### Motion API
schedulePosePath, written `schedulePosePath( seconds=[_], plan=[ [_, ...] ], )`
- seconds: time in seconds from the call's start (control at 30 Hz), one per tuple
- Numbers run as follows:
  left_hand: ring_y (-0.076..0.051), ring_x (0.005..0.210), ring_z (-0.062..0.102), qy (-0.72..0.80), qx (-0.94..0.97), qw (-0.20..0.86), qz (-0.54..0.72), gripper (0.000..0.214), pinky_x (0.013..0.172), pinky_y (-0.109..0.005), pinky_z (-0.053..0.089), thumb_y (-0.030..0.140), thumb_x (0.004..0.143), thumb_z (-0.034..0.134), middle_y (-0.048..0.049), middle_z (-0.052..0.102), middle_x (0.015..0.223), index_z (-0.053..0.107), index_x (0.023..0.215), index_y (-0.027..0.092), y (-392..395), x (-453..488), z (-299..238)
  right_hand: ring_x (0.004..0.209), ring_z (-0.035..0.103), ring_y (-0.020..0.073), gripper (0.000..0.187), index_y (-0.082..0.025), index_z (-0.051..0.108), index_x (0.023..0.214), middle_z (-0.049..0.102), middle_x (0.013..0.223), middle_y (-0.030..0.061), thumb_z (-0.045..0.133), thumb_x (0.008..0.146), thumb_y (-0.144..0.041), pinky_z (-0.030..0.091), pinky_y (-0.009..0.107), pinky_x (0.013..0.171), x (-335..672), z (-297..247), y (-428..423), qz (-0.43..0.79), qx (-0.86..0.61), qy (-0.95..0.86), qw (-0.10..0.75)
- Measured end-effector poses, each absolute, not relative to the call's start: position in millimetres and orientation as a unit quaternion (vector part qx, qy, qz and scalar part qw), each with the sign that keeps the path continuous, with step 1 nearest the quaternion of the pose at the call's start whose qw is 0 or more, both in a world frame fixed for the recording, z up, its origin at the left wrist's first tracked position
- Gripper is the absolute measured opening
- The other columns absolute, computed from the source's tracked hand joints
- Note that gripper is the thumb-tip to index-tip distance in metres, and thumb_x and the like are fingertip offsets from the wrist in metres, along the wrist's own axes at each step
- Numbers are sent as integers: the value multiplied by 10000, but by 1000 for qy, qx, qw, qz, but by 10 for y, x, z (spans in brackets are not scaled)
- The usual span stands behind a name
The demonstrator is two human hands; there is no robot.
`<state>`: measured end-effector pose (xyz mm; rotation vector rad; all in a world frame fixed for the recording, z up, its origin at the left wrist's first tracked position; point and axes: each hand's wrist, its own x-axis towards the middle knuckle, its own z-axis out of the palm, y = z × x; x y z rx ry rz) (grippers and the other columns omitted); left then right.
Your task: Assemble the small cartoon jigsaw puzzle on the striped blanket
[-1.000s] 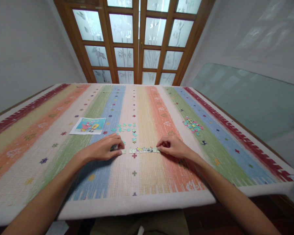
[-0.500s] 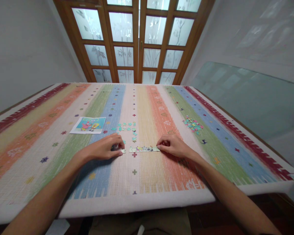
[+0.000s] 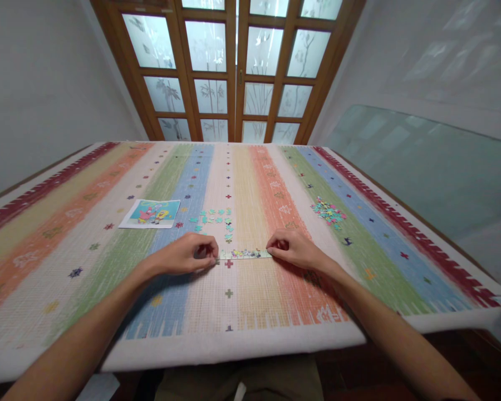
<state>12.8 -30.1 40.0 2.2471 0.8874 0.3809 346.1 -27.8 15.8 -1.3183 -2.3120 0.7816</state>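
Observation:
A short strip of joined jigsaw pieces (image 3: 245, 254) lies on the striped cloth (image 3: 250, 312) in front of me. My left hand (image 3: 186, 254) is curled, fingers pinched on a small puzzle piece that touches the strip's left end. My right hand (image 3: 294, 249) rests with bent fingers pressed on the strip's right end. Loose teal pieces (image 3: 214, 218) lie just beyond the strip. A reference picture card (image 3: 151, 214) sits further left.
A heap of loose colourful pieces (image 3: 329, 213) lies on the green stripe to the right. A glass sheet (image 3: 421, 167) leans along the right wall. Wooden doors with frosted panes (image 3: 234, 67) stand behind the table's far edge.
My left hand has slid right, bringing its piece from a gap away up against the strip's left end. My right hand has stayed on the right end.

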Motion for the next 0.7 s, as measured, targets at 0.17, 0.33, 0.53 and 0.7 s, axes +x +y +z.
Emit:
schedulePosePath(
  seconds=[0.17,0.33,0.53,0.7],
  plan=[
    [-176,799,646,318,829,423,180,184,724,-320,508,329,949,597,-56,747,923,725,998,206,-371,289,450,675,545,141,70,-173,728,805,664,758,36,674,839,-145,416,299,666,3443,180,-297,279,-461,-815,211],
    [-171,777,677,326,783,474,236,200,739,-338,551,357,892,685,-65,750,894,701,989,183,-424,420,305,637,559,134,176,-165,734,888,697,792,51,685,889,-334,441,292,611,3358,247,-372,415,-448,-747,262],
    [-170,759,693,326,776,457,286,226,740,-348,580,398,872,724,-59,753,847,697,921,178,-523,607,162,633,570,123,256,-177,736,934,694,761,28,746,844,-417,448,272,606,3089,267,-596,520,-393,-712,259],
    [-161,747,690,331,800,411,287,258,726,-338,575,414,932,666,-61,740,850,697,975,161,-580,697,151,589,551,113,270,-179,719,880,676,699,14,768,819,-437,444,264,579,3023,225,-613,535,-392,-691,287]
  ],
)
